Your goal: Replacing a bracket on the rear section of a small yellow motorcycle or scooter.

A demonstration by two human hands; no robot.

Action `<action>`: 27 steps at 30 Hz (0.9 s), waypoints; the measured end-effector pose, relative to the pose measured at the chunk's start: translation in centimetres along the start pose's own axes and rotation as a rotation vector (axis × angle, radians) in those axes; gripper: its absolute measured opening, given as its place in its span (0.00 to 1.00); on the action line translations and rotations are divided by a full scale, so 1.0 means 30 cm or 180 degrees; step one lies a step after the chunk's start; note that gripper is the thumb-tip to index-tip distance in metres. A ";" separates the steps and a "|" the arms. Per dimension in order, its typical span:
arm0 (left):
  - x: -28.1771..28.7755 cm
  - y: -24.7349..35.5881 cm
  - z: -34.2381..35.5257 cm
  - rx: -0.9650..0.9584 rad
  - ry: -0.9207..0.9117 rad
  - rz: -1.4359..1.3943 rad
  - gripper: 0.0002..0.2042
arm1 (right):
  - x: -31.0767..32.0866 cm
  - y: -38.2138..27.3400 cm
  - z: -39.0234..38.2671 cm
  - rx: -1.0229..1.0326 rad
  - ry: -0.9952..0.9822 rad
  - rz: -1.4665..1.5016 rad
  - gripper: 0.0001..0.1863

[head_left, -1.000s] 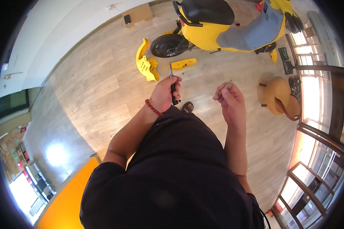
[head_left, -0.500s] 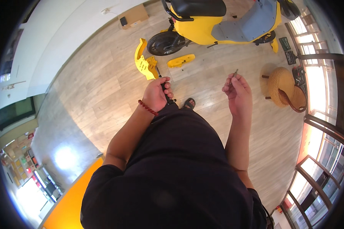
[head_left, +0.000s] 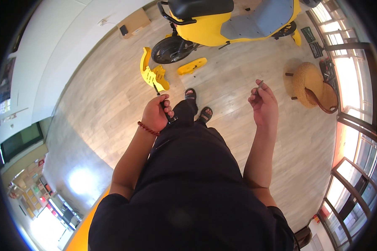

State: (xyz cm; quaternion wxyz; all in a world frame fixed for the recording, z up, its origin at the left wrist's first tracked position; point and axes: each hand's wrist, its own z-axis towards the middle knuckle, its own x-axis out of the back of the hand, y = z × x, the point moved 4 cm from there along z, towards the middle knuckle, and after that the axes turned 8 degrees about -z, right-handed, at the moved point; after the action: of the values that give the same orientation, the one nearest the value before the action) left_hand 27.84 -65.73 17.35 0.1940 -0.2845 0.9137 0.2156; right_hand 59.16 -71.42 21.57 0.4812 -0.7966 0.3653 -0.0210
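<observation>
My left hand (head_left: 157, 113), with a red bead bracelet at the wrist, is closed around a slim black-handled tool (head_left: 169, 117) with a thin shaft pointing up. My right hand (head_left: 262, 104) is held apart on the right, pinching a small, thin metal piece (head_left: 259, 85) between thumb and fingers. Beyond my feet lie a curved, slotted yellow panel (head_left: 148, 73) and a long yellow part (head_left: 192, 65), near the rear wheel (head_left: 169, 51) of a yellow scooter (head_left: 201, 31) with a black seat and grey footboard.
A woven chair (head_left: 305, 83) stands at the right, near open tool cases (head_left: 316, 49) along the glazed side. A cardboard sheet (head_left: 134, 23) with a dark object lies beside the white wall. An orange panel (head_left: 81, 228) is at lower left.
My left hand has moved left and down in the picture; my right hand has shifted right and up. Both my feet now show, and the surroundings have shifted in view.
</observation>
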 end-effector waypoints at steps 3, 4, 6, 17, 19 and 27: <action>-0.027 0.022 0.071 0.0121 0.0068 0.0125 0.04 | 0.011 -0.011 0.049 0.0075 0.0026 0.0005 0.12; -0.039 0.028 0.093 0.0149 0.0098 0.0187 0.03 | 0.016 -0.015 0.055 0.0058 0.0077 0.0004 0.12; -0.077 0.033 0.139 0.0308 0.0079 0.0225 0.03 | 0.033 -0.030 0.069 0.0010 0.0349 -0.0100 0.08; -0.256 -0.042 0.478 0.0747 0.0001 0.0970 0.04 | 0.125 0.085 0.272 -0.0281 0.0697 -0.0538 0.04; -0.255 -0.078 0.537 0.0775 0.0085 0.0968 0.04 | 0.137 0.141 0.334 -0.0395 0.0399 -0.0496 0.05; -0.105 -0.334 0.792 0.0697 0.0465 0.0640 0.05 | 0.235 0.361 0.600 -0.1061 -0.0261 -0.1028 0.04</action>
State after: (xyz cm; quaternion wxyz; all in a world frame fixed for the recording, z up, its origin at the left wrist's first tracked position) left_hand 41.79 -59.84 -3.77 0.1344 -0.1837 0.9673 0.1119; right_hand 65.16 -65.05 1.22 0.3479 -0.9133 0.2117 -0.0048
